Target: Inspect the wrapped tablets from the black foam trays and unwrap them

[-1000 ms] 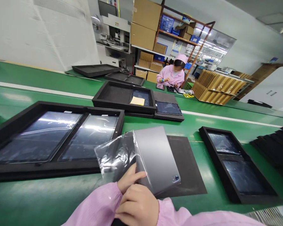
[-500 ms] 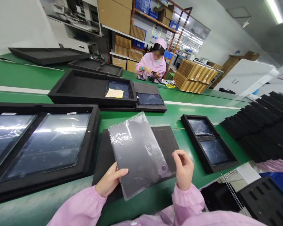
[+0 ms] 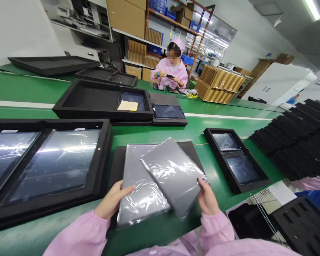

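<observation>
My left hand point(image 3: 114, 200) grips the left edge of a grey tablet point(image 3: 134, 202) in a clear plastic bag, thumb on top and fingers mostly hidden beneath. Its right part lies under a second bagged grey tablet point(image 3: 173, 174), which is turned at an angle. At that second tablet's right edge, my right hand point(image 3: 208, 197) holds on with thumb and fingers closed. Both tablets are above a flat black foam piece point(image 3: 188, 149), whose upper and left edges show behind them. Glare covers parts of the plastic.
A large black foam tray point(image 3: 105, 156) with two dark screens is at left. More foam trays point(image 3: 77, 115) lie behind it. A small two-screen tray point(image 3: 233, 177) sits at right, beside stacked black trays point(image 3: 296, 135). Across the green bench point(image 3: 197, 124), a co-worker point(image 3: 170, 67) handles a small device.
The upper bagged tablet has slid right and turned, uncovering the one beneath. My right hand, previously off the tablets, now grips the upper one; my left hand keeps hold at the left.
</observation>
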A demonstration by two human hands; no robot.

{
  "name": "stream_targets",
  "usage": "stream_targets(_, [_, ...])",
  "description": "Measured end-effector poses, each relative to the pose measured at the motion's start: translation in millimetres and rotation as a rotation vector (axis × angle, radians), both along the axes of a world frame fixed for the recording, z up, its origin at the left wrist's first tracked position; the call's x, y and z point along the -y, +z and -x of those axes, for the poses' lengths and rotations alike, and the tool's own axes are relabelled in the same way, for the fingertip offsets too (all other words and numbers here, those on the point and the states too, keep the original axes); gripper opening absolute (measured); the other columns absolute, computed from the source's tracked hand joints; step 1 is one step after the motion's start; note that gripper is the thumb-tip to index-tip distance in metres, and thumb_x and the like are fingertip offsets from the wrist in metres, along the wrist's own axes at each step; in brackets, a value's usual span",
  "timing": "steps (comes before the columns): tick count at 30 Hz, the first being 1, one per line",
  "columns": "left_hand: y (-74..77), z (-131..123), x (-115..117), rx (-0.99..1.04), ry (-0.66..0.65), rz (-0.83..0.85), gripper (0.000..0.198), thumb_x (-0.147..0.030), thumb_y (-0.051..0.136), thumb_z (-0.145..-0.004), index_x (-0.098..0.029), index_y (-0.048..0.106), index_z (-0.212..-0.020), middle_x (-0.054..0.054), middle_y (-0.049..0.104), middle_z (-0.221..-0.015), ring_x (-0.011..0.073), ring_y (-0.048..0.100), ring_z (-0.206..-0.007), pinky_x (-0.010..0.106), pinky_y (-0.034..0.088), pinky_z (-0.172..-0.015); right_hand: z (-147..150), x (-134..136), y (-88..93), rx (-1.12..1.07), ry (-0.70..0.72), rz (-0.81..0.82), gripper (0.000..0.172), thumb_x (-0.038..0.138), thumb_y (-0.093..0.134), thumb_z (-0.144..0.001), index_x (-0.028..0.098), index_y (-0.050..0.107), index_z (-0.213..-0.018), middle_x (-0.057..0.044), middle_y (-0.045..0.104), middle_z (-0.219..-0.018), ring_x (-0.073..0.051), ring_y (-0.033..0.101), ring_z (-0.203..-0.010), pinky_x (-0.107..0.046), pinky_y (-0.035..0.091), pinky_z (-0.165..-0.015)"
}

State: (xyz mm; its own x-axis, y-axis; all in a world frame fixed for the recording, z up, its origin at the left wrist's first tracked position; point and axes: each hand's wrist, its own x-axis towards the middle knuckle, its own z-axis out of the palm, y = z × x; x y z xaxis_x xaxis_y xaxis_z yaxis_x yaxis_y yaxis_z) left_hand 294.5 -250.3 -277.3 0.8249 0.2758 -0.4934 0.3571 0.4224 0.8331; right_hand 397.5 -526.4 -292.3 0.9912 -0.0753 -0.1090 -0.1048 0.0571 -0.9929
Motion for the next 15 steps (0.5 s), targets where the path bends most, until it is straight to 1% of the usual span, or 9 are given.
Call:
stream_targets(2, [2.8, 2.0, -4.4, 0.0, 0.024, 0.002, 0.033, -0.039, 0.088, -0.051, -0.02, 0.074, -0.074, 0.003, 0.075, -0.069, 0.0268, 0.071, -0.074, 0.032, 0.053, -0.069, -10.6, 22.4, 2.9, 0.076, -0.143, 0.028, 0.045, 0.064, 0.077, -0.066, 0.021, 0.068, -0.075, -0.006, 0.077, -0.074, -0.027, 0.074, -0.068, -0.04, 0.062, -0.065])
stream_targets(4, [3.8, 2.9, -5.9, 0.006, 0.031, 0.008, 0.029, -0.038, 0.087, -0.051, -0.023, 0.074, -0.071, 0.001, 0.075, -0.066, 0.027, 0.071, -0.075, 0.031, 0.052, -0.068, -15.1, 38.6, 6.3, 0.181, -0.282, 0.085, 0.044, 0.063, 0.075, -0.069, 0.021, 0.067, -0.077, -0.005, 0.076, -0.075, -0.026, 0.074, -0.072, -0.04, 0.062, -0.07])
stream_targets(6, [2.5, 3.1, -6.1, -0.015, 0.044, 0.011, 0.027, -0.039, 0.087, -0.05, -0.024, 0.074, -0.069, -0.001, 0.075, -0.065, 0.026, 0.07, -0.073, 0.03, 0.051, -0.067, -13.9, 44.5, 8.1, 0.304, -0.388, 0.171, 0.041, 0.059, 0.075, -0.073, 0.02, 0.07, -0.085, -0.006, 0.077, -0.082, -0.027, 0.075, -0.078, -0.04, 0.061, -0.077])
stream_targets(8, [-0.6, 3.3, -6.5, -0.051, 0.071, 0.023, 0.029, -0.04, 0.088, -0.048, -0.025, 0.074, -0.068, -0.002, 0.075, -0.065, 0.0254, 0.07, -0.071, 0.031, 0.051, -0.067, -9.6, 40.2, 6.5, 0.423, -0.425, 0.272, 0.036, 0.05, 0.076, -0.077, 0.018, 0.073, -0.094, -0.009, 0.079, -0.092, -0.028, 0.075, -0.085, -0.042, 0.06, -0.083])
stream_targets(10, [-4.6, 3.9, -7.4, -0.077, 0.109, 0.052, 0.031, -0.042, 0.088, -0.046, -0.026, 0.074, -0.068, -0.002, 0.076, -0.064, 0.0261, 0.071, -0.072, 0.032, 0.052, -0.069, -4.6, 29.6, 0.4, 0.527, -0.37, 0.369, 0.028, 0.04, 0.076, -0.08, 0.019, 0.075, -0.099, -0.011, 0.079, -0.099, -0.03, 0.076, -0.09, -0.045, 0.06, -0.086])
stream_targets(12, [-8.8, 4.5, -8.3, -0.084, 0.141, 0.089, 0.031, -0.042, 0.087, -0.045, -0.027, 0.073, -0.068, -0.002, 0.076, -0.064, 0.0269, 0.072, -0.074, 0.033, 0.052, -0.071, 0.3, 18.4, -9.8, 0.614, -0.236, 0.45, 0.019, 0.033, 0.072, -0.081, 0.023, 0.078, -0.095, -0.01, 0.08, -0.099, -0.032, 0.076, -0.093, -0.049, 0.06, -0.09])
stream_targets(13, [-10.8, 4.6, -8.5, -0.088, 0.154, 0.103, 0.03, -0.042, 0.086, -0.046, -0.027, 0.073, -0.069, -0.003, 0.075, -0.063, 0.0268, 0.072, -0.073, 0.033, 0.052, -0.07, 2.8, 14.3, -16.0, 0.649, -0.156, 0.482, 0.016, 0.031, 0.069, -0.08, 0.025, 0.08, -0.092, -0.008, 0.08, -0.098, -0.032, 0.076, -0.095, -0.051, 0.06, -0.092])
stream_targets(14, [-12.6, 4.4, -8.4, -0.091, 0.165, 0.111, 0.029, -0.041, 0.084, -0.047, -0.028, 0.072, -0.071, -0.003, 0.075, -0.064, 0.0267, 0.072, -0.073, 0.033, 0.052, -0.069, 5.3, 11.6, -22.7, 0.676, -0.078, 0.503, 0.018, 0.028, 0.067, -0.079, 0.028, 0.08, -0.09, -0.006, 0.08, -0.097, -0.031, 0.076, -0.096, -0.053, 0.059, -0.095])
stream_targets(15, [-14.3, 3.8, -7.8, -0.092, 0.166, 0.102, 0.029, -0.04, 0.082, -0.049, -0.027, 0.072, -0.072, -0.004, 0.075, -0.064, 0.0267, 0.072, -0.072, 0.033, 0.053, -0.068, 7.6, 10.6, -29.5, 0.695, -0.001, 0.53, 0.022, 0.025, 0.063, -0.078, 0.03, 0.081, -0.091, -0.005, 0.08, -0.1, -0.031, 0.075, -0.099, -0.055, 0.058, -0.097])
